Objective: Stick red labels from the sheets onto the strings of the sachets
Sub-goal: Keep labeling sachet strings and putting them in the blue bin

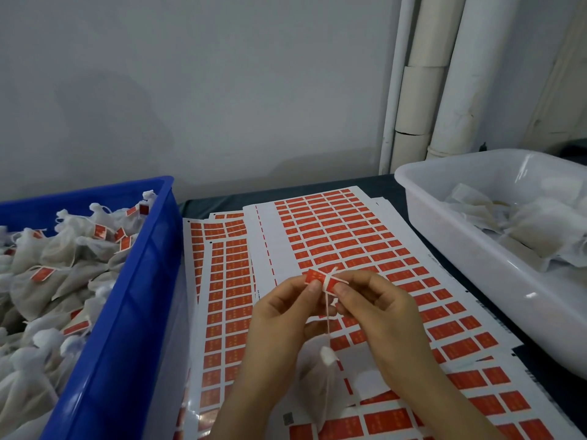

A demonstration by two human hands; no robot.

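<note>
While the red label (314, 277) is pinched between the left hand (279, 312) and right hand (381, 312), the string (327, 328) could be missed if it is folded askew.

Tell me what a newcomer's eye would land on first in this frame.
At centre, the left hand and right hand pinch a red label with a white string across it, a sachet dangling below. Under them, sheets of red labels lie spread out. A blue crate heaped with labelled sachets sits at left, a white tub at right.
</note>
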